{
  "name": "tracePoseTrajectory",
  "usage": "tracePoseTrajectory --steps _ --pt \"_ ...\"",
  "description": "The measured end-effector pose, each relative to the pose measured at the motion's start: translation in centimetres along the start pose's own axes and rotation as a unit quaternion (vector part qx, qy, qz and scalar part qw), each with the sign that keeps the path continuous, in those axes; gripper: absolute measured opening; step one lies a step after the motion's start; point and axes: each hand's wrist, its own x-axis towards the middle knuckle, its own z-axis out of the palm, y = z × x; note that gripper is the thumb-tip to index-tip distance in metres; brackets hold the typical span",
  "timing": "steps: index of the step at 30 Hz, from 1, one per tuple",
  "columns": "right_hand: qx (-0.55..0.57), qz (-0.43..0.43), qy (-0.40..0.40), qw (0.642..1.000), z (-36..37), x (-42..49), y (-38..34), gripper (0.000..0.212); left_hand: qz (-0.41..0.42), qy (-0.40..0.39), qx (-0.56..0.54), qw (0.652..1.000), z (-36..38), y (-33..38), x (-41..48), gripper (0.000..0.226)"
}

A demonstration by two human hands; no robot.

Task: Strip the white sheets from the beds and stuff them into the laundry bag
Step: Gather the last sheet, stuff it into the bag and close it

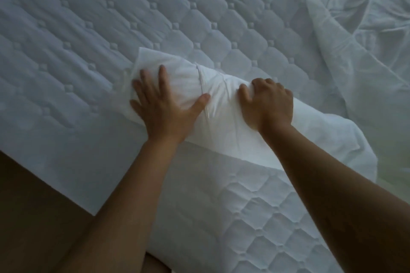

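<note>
One bed with a quilted top fills most of the view. On it lie two masses of white cloth: one rolled sheet and one loose sheet, crumpled. Whether the two are a single piece cannot be told. There are two grips, one left grip and one right grip. There are two bare arms, one left forearm and one right forearm. The left grip shows five fingers. One patch of brown floor shows.

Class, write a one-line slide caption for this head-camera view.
Left hand presses flat and right hand grips a bunched white sheet on a quilted mattress.
</note>
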Motion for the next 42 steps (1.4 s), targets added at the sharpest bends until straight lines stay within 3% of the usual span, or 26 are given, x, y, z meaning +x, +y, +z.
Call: tracePoseTrajectory --steps 3,8,11,13,17,20,23,25,27,29,31,33,35,39,42 --pt "0.103 0.026 0.046 0.993 0.7 0.6 0.7 0.045 -0.081 -0.068 -0.099 0.989 0.1 1.3 2.2 0.142" --pt "0.188 0.043 0.071 0.979 1.4 1.3 1.2 0.042 -0.096 -0.155 -0.102 0.978 -1.0 -0.6 5.6 0.150" --pt "0.218 0.059 0.076 0.971 1.5 1.8 1.4 0.037 -0.096 -0.188 -0.077 0.974 -2.0 -0.5 6.3 0.134" --pt "0.227 0.063 0.081 0.969 1.5 1.9 1.3 0.036 -0.107 -0.233 -0.123 0.959 -2.4 -0.4 7.1 0.126" --pt "0.268 0.071 0.111 0.954 2.0 0.3 2.5 0.039 -0.149 -0.386 -0.305 0.858 -2.3 0.0 5.9 0.054" --pt "0.254 0.068 0.116 0.958 2.4 -0.8 3.0 0.043 -0.143 -0.427 -0.348 0.822 -1.5 -0.4 5.2 0.039" --pt "0.235 0.086 0.080 0.965 2.2 0.8 2.0 0.037 -0.171 -0.405 -0.365 0.821 -1.1 -0.6 6.1 0.045" --pt "0.226 0.097 0.066 0.967 2.0 1.6 1.6 0.033 -0.157 -0.360 -0.347 0.852 -0.9 -0.6 6.6 0.052" --pt "0.223 0.097 0.070 0.968 2.0 1.7 2.0 0.032 -0.107 -0.246 -0.272 0.924 -0.5 -0.7 6.6 0.070" --pt "0.214 0.093 0.068 0.970 1.9 1.6 2.1 0.033 -0.020 -0.059 -0.088 0.994 -0.4 -0.6 5.2 0.079" --pt "0.201 0.099 0.062 0.973 1.9 1.7 2.2 0.036 0.106 0.065 0.022 0.992 0.6 1.2 2.0 0.067" --pt "0.190 0.100 0.048 0.976 1.8 1.8 2.3 0.042 0.170 0.029 0.040 0.984 2.8 4.7 -1.8 0.067" --pt "0.201 0.100 0.037 0.974 1.6 1.8 2.7 0.046 0.172 -0.029 0.070 0.982 4.9 7.5 -4.3 0.072" --pt "0.256 0.145 0.075 0.953 0.4 0.6 4.0 0.024 0.148 -0.056 0.108 0.981 6.0 8.3 -3.5 0.080" --pt "0.131 0.244 0.071 0.958 0.2 -3.3 6.8 0.045 0.117 -0.057 0.124 0.984 6.1 8.5 -3.0 0.080"
